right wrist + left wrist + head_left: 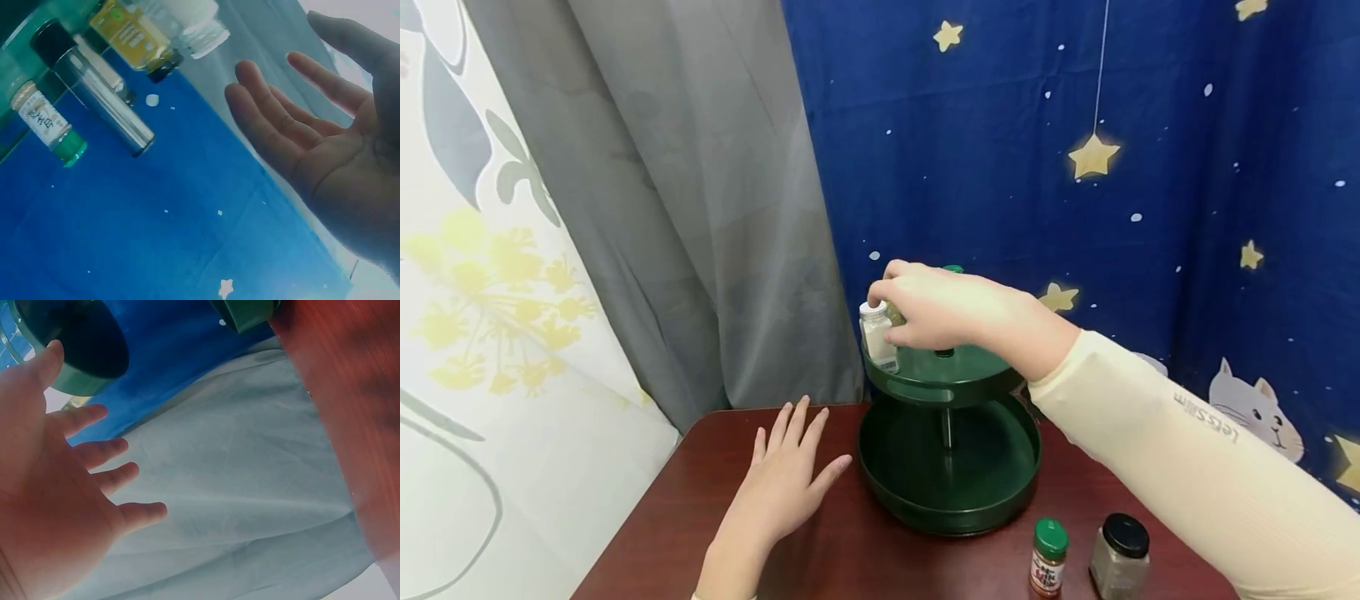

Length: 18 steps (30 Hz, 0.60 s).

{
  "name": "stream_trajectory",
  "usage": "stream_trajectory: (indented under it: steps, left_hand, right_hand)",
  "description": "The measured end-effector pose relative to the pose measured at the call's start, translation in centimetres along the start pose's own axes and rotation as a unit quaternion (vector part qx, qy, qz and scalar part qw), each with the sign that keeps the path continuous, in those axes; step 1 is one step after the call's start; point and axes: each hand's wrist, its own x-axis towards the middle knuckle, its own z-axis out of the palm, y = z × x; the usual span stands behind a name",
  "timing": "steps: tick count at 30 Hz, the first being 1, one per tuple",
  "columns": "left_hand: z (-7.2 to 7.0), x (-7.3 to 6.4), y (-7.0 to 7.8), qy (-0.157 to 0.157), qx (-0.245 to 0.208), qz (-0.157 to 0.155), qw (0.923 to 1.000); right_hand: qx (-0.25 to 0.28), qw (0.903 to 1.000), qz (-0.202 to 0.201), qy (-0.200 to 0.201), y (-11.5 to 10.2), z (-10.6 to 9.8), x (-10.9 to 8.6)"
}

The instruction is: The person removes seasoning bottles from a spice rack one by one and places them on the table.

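My right hand (936, 308) is over the upper tier of a green two-tier turntable rack (955, 521). It is beside a clear jar (880, 337) of white contents with a white cap, at that tier's left edge. The right wrist view shows a gap between these relaxed fingers (269, 119) and the white-capped jar (206, 34). Also on this tier are a yellow-labelled bottle (131, 37) and a green-capped spice jar (44, 119), by the metal centre post (103, 100). My left hand (778, 487), fingers spread and holding nothing, is left of the lower tier.
On the red-brown table (655, 517), a green-capped shaker (1048, 558) and a black-capped jar (1120, 558) stand at the front right. Behind the table hang a grey curtain (700, 208) and a blue star-patterned curtain (1000, 167).
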Motion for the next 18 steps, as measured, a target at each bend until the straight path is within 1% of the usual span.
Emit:
stream_trajectory:
  steps: [3,9,11,14,18]
  left_hand:
    - [0.0,0.0,0.0,-0.002,0.000,-0.002,1.0000]
    - [0.1,0.1,0.1,-0.011,-0.005,-0.005,0.9999]
    - [0.1,0.1,0.1,-0.009,-0.005,-0.004,0.9999]
    - [0.0,0.2,0.2,-0.013,-0.009,-0.002,0.9999]
    - [-0.1,0.1,0.1,-0.020,-0.013,-0.004,0.9997]
  right_hand:
    - [-0.021,0.9997,0.000,-0.009,0.2,0.1,1.4]
    - [-0.082,0.9948,0.019,-0.057,0.3,1.7,4.1]
    - [-0.083,0.9940,0.027,-0.066,0.2,2.1,4.6]
    - [-0.070,0.9946,0.031,-0.070,0.3,2.6,5.2]
    - [-0.062,0.9945,0.027,-0.080,0.4,3.0,5.3]
